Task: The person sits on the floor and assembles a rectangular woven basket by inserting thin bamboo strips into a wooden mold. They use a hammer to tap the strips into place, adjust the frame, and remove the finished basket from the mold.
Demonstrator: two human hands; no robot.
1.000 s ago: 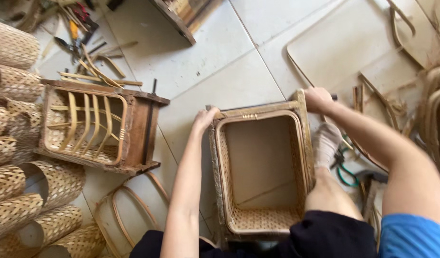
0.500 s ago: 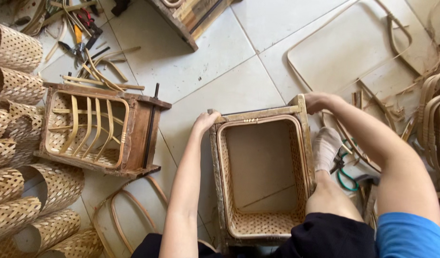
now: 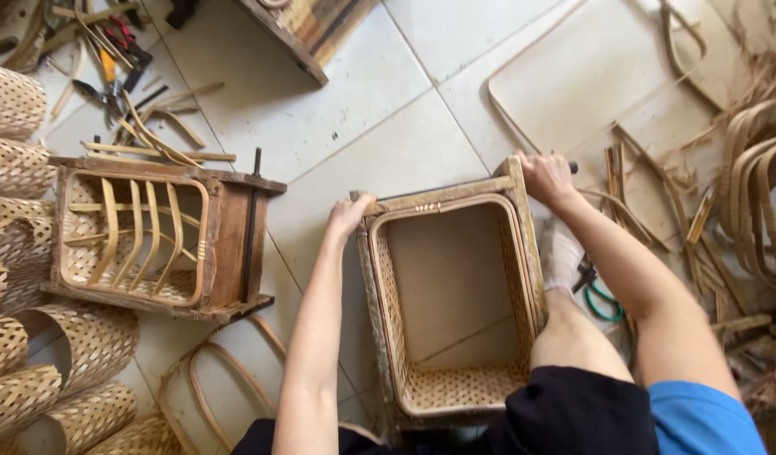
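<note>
Grip: L hand (image 3: 351, 212) & R hand (image 3: 546, 177) clenched on woven basket frame (image 3: 449, 195) corners.

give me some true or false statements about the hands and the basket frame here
1. The left hand grips a far corner of the wooden basket frame. True.
2. The right hand holds the green-handled scissors. False: it grips the frame's other far corner; the scissors lie on the floor beside the leg.
3. A woven basket sits inside the frame. True.
4. The second wooden frame on the left is bare. False: it holds bent cane strips.
5. The rolled woven mats are stacked at the right edge. False: they are at the left edge.
</note>
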